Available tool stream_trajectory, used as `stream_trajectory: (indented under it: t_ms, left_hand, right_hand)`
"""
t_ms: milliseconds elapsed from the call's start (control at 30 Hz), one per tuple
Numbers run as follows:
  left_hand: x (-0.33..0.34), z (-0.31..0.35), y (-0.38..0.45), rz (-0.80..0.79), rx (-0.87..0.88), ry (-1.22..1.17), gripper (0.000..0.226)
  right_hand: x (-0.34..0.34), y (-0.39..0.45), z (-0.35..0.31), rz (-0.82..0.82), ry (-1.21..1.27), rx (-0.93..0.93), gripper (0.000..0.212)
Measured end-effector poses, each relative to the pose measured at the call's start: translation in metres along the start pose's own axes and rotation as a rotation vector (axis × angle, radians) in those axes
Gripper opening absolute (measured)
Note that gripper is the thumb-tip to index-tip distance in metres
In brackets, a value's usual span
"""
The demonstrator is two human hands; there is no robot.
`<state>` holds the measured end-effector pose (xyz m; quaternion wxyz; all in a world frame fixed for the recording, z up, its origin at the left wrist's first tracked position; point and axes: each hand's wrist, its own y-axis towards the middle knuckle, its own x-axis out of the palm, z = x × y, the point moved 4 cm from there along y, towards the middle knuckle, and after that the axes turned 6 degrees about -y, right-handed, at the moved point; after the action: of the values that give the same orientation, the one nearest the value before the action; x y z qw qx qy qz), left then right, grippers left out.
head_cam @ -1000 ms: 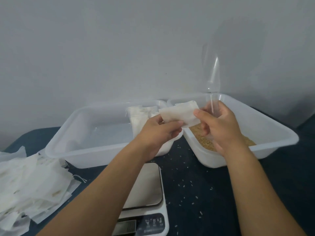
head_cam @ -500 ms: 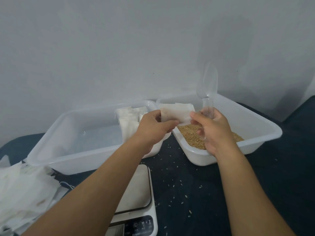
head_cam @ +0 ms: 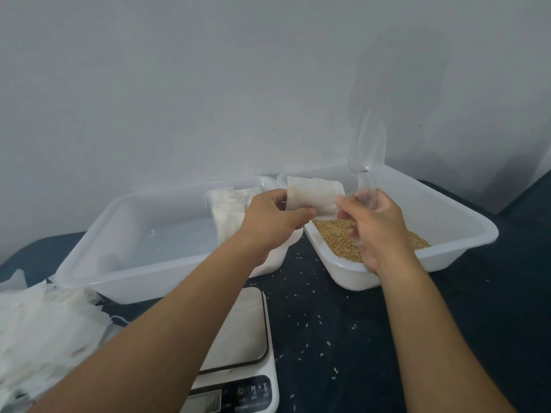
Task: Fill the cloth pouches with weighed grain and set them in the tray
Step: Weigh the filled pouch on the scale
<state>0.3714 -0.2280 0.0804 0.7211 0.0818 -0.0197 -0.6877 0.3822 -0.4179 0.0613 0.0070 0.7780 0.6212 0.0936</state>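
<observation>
Now, from the left: a heap of empty pouches (head_cam: pixel 44 329) lies at the table edge, and beyond it the clear tray (head_cam: pixel 89 254) has a few filled pouches (head_cam: pixel 229 210) leaning at its right end. The scale (head_cam: pixel 238 347) sits bare just in front of me. My left hand (head_cam: pixel 275 220) pinches the near-left corner of a pouch (head_cam: pixel 313 196), held in the air above the gap between the two trays. My right hand (head_cam: pixel 377 228) pinches the pouch's other edge with thumb and forefinger while the remaining fingers clamp the handle of a clear scoop (head_cam: pixel 366 153), bowl pointing up. Below it lies the grain (head_cam: pixel 337 236) in the right-hand tub (head_cam: pixel 465 234).

Doing two jobs with the right hand is the risk: I judge the scoop could slip, or the pouch mouth stay closed and grain spill onto the already speckled table (head_cam: pixel 328 323).

Compared with a second ago, the pouch sits lower and squarer between my hands, and my view has swung left.
</observation>
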Motion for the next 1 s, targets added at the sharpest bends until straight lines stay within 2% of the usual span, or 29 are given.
stream_trajectory:
  t_ms: [567,1000]
  left_hand:
    - [-0.001,0.012,-0.003,0.01,0.038,0.105,0.014]
    - [-0.001,0.009,-0.002,0.009,0.033,0.092,0.013]
  right_hand:
    - [-0.001,0.003,0.004,0.006,-0.027,-0.02,0.019]
    - [-0.001,0.003,0.005,0.005,-0.03,-0.014,0.02]
